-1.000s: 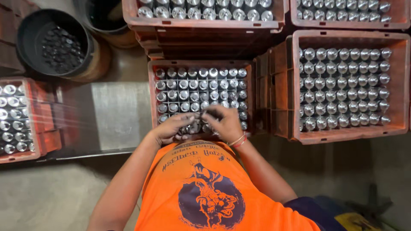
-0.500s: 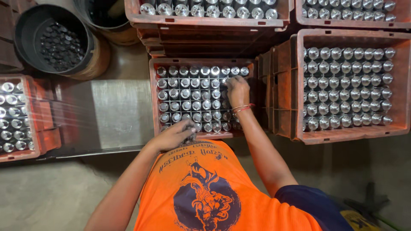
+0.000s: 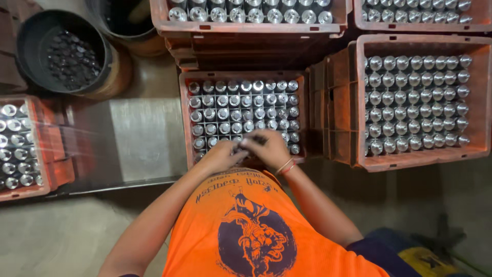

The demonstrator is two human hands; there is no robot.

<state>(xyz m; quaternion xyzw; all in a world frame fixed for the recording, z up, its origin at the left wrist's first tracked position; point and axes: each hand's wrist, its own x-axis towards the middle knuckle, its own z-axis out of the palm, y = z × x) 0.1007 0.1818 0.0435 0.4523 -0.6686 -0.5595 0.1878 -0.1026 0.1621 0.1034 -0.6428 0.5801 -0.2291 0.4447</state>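
An orange crate [image 3: 185, 118] in front of me holds several rows of silver-topped bottles [image 3: 241, 110] in a grid. My left hand [image 3: 219, 157] and my right hand [image 3: 270, 150] meet over the crate's near row, fingers curled and touching. Small dark pieces [image 3: 256, 139] show between the fingertips of my right hand. What lies inside my left hand is hidden. My right wrist wears thin bangles [image 3: 284, 166]. My orange printed shirt fills the bottom of the view.
A larger crate of bottles [image 3: 359, 102] stands to the right, and two more sit at the top [image 3: 246, 28]. Another crate [image 3: 51, 149] rests at the left on a metal surface [image 3: 138, 136]. A black tub of dark pieces [image 3: 66, 54] is at the top left.
My right hand has drawn back from the far right of the crate to the near row, joining my left hand, which has shifted slightly forward.
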